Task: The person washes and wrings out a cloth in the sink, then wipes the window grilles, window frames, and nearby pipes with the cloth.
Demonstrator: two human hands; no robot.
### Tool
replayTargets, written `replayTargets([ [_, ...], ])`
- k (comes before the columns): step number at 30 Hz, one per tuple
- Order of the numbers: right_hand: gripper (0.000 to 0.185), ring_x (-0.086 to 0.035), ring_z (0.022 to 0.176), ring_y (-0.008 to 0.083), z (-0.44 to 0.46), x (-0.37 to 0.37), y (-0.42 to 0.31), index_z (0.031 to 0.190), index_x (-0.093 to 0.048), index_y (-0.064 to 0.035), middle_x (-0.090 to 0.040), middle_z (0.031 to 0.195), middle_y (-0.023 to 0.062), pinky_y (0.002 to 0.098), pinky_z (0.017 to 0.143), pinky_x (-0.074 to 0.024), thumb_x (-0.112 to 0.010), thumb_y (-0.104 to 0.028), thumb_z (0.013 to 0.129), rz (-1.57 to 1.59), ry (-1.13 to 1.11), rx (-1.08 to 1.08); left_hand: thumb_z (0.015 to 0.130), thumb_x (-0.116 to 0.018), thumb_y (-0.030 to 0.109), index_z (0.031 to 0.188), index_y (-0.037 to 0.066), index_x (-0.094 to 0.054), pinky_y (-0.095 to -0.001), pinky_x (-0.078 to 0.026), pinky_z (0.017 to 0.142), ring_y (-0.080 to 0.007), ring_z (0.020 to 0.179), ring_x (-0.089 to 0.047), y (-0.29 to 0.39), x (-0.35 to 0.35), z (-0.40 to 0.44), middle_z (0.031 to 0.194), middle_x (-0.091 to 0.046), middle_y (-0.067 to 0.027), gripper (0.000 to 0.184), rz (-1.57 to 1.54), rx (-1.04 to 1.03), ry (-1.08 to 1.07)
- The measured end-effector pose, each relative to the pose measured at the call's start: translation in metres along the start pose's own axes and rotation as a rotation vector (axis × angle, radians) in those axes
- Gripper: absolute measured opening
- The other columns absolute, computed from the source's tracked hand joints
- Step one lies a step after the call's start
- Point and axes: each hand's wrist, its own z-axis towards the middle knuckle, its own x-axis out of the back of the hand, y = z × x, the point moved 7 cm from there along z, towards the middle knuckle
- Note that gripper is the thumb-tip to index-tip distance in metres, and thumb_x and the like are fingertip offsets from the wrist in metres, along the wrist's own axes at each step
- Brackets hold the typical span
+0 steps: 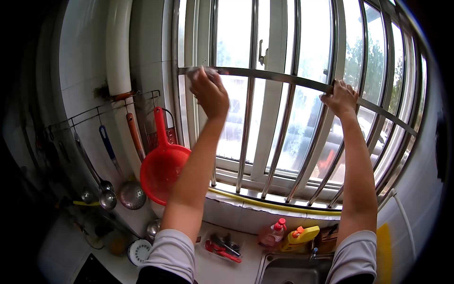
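A metal window grille spans the view, with a flat horizontal crossbar [276, 75] running across its upright bars. At the crossbar's left end, my left hand [210, 94] is closed on a dark grey rag [193, 72], pressed against the metal. That rag is blurred and mostly covered by the fingers. Farther right, my right hand [341, 98] has its fingers curled over the same crossbar, beside an upright bar. Both arms are raised, in pushed-up light sleeves.
Left of the window, a red plastic strainer [163, 173], a skimmer [132, 195] and ladles [107, 199] hang from a wire rack. Below are a tray with red-handled tools [222, 251], a pink bottle [273, 234], a yellow bottle [300, 238] and a steel sink [293, 272].
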Motion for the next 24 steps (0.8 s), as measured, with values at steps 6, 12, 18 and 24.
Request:
replayTargets([
  [6, 0.064, -0.041, 0.124, 0.0264, 0.003, -0.003, 0.001, 0.12, -0.049, -0.0103, -0.049, 0.127, 0.0064, 0.0493, 0.104, -0.0258, -0.067, -0.046, 0.069, -0.025, -0.013, 0.006, 0.086, -0.056, 0.014, 0.131, -0.004, -0.027, -0.0442, -0.052, 0.073, -0.0379, 0.097, -0.054, -0.014, -0.019, -0.056, 0.107, -0.047, -0.0258, 0.057, 0.12, 0.151, -0.262],
  [12, 0.065, -0.044, 0.118, 0.0285, -0.003, -0.009, 0.0, 0.123, -0.045, -0.009, -0.048, 0.123, 0.0114, 0.0466, 0.102, -0.0281, -0.069, -0.039, 0.07, -0.038, 0.17, 0.044, 0.085, -0.056, 0.01, 0.128, -0.002, -0.03, -0.0438, -0.052, 0.074, -0.0365, 0.09, -0.057, -0.033, 0.006, -0.117, 0.1, -0.052, -0.023, 0.052, 0.114, 0.263, -0.329],
  [18, 0.07, -0.035, 0.121, 0.0345, -0.089, -0.007, -0.06, 0.13, -0.033, -0.0001, -0.037, 0.127, 0.019, 0.0452, 0.103, -0.0273, -0.068, -0.019, 0.072, 0.351, 0.697, 0.447, 0.085, -0.056, 0.009, 0.127, -0.001, -0.033, -0.0456, -0.045, 0.082, -0.0372, 0.099, -0.053, -0.061, 0.04, -0.197, 0.108, -0.051, -0.0221, 0.049, 0.063, 0.519, -0.51],
  [24, 0.067, -0.058, 0.096, 0.0381, -0.102, -0.084, -0.106, 0.129, -0.022, 0.0044, -0.053, 0.107, 0.0239, 0.0433, 0.079, -0.0492, -0.061, -0.023, 0.082, 0.642, 0.069, 0.111, 0.084, -0.057, 0.011, 0.127, -0.004, -0.032, -0.0448, -0.037, 0.094, -0.0396, 0.107, -0.046, -0.111, 0.058, -0.33, 0.116, -0.046, -0.0252, 0.052, 0.315, 0.776, -0.678],
])
